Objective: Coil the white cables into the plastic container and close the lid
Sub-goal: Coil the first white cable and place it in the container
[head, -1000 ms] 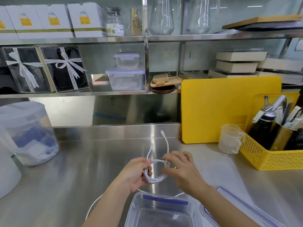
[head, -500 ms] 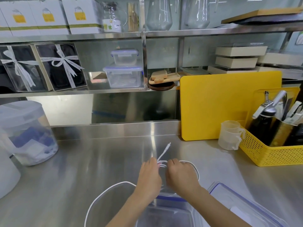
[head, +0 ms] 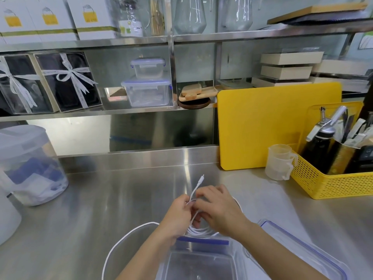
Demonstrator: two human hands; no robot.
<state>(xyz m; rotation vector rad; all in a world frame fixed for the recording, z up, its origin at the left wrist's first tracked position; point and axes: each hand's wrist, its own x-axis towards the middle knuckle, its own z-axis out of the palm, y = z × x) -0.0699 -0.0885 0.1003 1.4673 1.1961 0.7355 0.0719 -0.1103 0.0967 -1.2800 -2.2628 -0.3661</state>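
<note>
A white cable [head: 198, 231] is gathered in loops between my hands, just beyond the far rim of the clear plastic container [head: 203, 261]. My left hand [head: 179, 217] pinches the loops. My right hand [head: 220, 209] also grips them from the right. One plug end sticks up past my fingers. A long loose stretch of the cable curves over the steel counter to the left. The clear lid [head: 298, 249] with a blue rim lies right of the container, which looks empty.
A yellow cutting board [head: 278, 126] leans against the back wall. A small measuring cup [head: 279, 161] and a yellow basket [head: 333, 178] of bottles and tools stand at the right. A large lidded tub [head: 30, 166] sits at the left. Shelves above hold boxes and containers.
My hands dropped from mid-counter toward the container with the coil, and a long loop of loose cable swung out to the left. The plug end now points up and away.
</note>
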